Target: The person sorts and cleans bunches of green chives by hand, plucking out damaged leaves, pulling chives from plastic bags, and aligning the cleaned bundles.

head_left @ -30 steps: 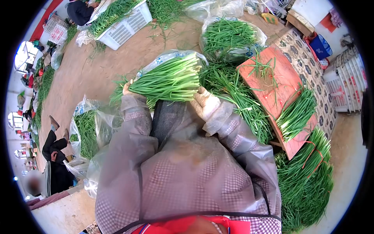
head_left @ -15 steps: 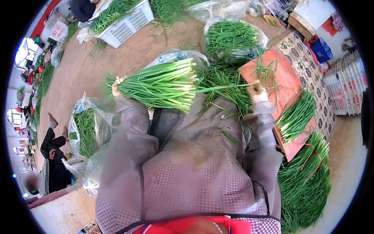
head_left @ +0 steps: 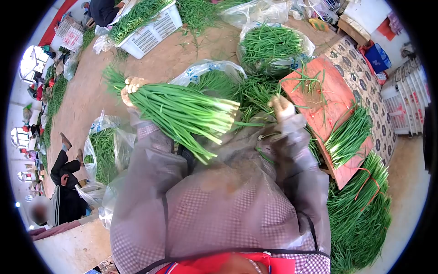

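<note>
My left hand (head_left: 131, 89), gloved, is closed around the leafy end of a bunch of long green stalks (head_left: 182, 107). The pale root ends fan out to the right above my lap. My right hand (head_left: 281, 108) is apart from the bunch, near the left edge of a red board (head_left: 315, 82). Its fingers are drawn together, and whether they hold anything is too blurred to tell. A loose stalk (head_left: 248, 123) lies between the bunch and my right hand. Another bunch (head_left: 349, 139) rests on the board.
Open plastic bags of greens stand at left (head_left: 102, 155) and at the back (head_left: 271, 43). Tied greens (head_left: 360, 219) are heaped at lower right. A white crate (head_left: 150, 34) stands at upper left. One person (head_left: 68, 201) sits at left, another (head_left: 102, 11) at the top.
My left hand has moved left and up with the bunch, which now slants down to the right. My right hand went right to the board, then slightly back left, and the stalk it held hangs lower.
</note>
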`<state>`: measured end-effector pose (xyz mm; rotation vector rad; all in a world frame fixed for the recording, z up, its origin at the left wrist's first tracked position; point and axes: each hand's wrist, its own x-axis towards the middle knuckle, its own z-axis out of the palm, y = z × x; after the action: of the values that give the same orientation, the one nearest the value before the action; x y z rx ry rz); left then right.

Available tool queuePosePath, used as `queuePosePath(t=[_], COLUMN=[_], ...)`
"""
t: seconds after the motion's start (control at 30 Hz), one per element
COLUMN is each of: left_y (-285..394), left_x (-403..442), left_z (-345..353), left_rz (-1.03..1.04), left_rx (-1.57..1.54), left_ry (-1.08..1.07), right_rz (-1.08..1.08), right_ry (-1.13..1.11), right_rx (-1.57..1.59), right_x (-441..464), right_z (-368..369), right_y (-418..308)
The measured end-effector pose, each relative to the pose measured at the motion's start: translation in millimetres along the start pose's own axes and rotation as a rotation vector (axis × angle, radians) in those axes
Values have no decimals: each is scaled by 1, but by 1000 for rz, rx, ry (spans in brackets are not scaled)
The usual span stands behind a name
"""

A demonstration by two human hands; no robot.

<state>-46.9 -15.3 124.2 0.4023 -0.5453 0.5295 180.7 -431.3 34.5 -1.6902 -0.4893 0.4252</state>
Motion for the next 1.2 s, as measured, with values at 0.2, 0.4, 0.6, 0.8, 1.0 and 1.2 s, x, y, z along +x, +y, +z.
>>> queuePosePath(t=[0.2,0.4,0.6,0.8,1.0,1.2], left_y=[-22,-35,-33,-92,-196,-222], left_x=[25,45,67,111,144,138], left_z=[28,55,78,117,180,220], left_rz=[35,-41,-190,-371,-378,204], left_rx=[-33,-71,129,295,787,1732], left_ry=[-107,-165,-130,3,182,-723], right_rz=[-331,8,41,-308,-642,-289], right_ry=[-345,-768,-609,-702,-430,-405], right_rx=[-534,-1233,-1203,-93,11,645], right_x=[-24,-46,-17,-7,6,10], right_z=[-1,32,-48,-10,49,25], right_y=[-26,-114,-87,-164,-236,-234])
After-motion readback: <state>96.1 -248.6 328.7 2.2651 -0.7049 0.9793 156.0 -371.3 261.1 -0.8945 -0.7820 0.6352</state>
